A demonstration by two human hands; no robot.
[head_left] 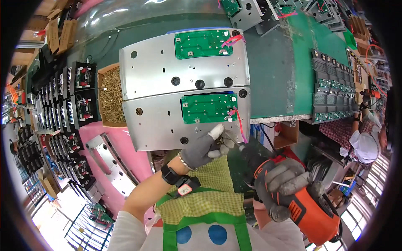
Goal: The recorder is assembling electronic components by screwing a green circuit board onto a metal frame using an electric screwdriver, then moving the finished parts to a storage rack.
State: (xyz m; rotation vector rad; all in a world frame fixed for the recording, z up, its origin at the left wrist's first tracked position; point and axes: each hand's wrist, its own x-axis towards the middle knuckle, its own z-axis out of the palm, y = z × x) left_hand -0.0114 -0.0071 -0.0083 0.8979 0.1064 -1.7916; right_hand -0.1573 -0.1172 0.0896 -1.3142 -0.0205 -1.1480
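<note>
Orange-and-black handheld power driver (307, 213) sits in your right hand (287, 182), grey-gloved, fingers wrapped around the body, closed firmly on it. Driver is low and right of the panels, tilted, nose pointing up-left. Its thin metal bit (235, 141) runs to the fingers of your left hand.

Your left hand (207, 148), grey glove with whitish fingertips, is partly closed: thumb and fingers curled in around the bit's tip. Can't tell whether it also pinches a small part. It's at the lower edge of the lower silver sheet-metal panel (157, 127), just below the lower green rectangular circuit board (209, 109) on that panel. Pink-red wire (240, 124) comes off that board's right end and hangs down toward the driver's nose.

Upper silver sheet-metal panel (148, 69) lies right above it, edges meeting, with its own green circuit board (201, 45) near the top. Both on the green worktop (268, 88).

Left of the panels, just beside them: brown cardboard box (114, 124) full of small brass-coloured pieces. Further left, rows of black finned modules (85, 79). Below the box, a silver metal bracket (118, 178) on pink sheeting (130, 145).

Far right: grey slotted plates (331, 85) bearing green boards; a co-worker's white sleeve (365, 146) beyond.
</note>
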